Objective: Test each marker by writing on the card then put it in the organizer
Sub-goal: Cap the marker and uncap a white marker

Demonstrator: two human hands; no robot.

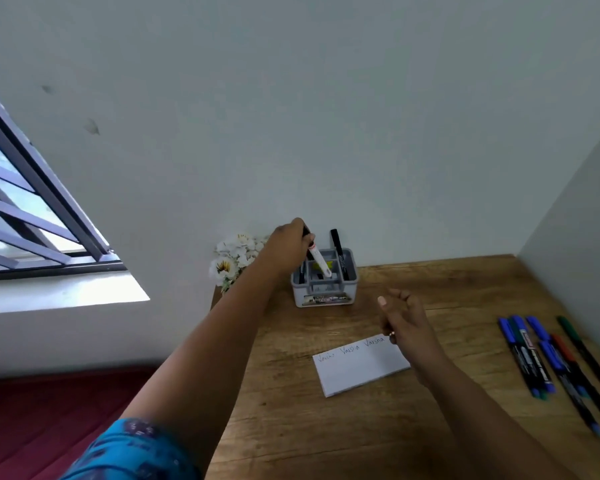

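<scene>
head cam | wide-angle | looks forward-down along both arms | table (326,427) near | wall behind

1. The left hand (289,247) held a white marker (319,262) with its tip down in the grey organizer (324,282), in the middle of the frame.
2. A black marker (338,252) stood upright in the organizer.
3. The right hand (402,322) hung loosely above the white card (359,370), which had writing along its top.
4. More markers (555,358) lay on the wooden table (309,427) at the right.
5. White flowers (234,259) sat left of the organizer.
</scene>
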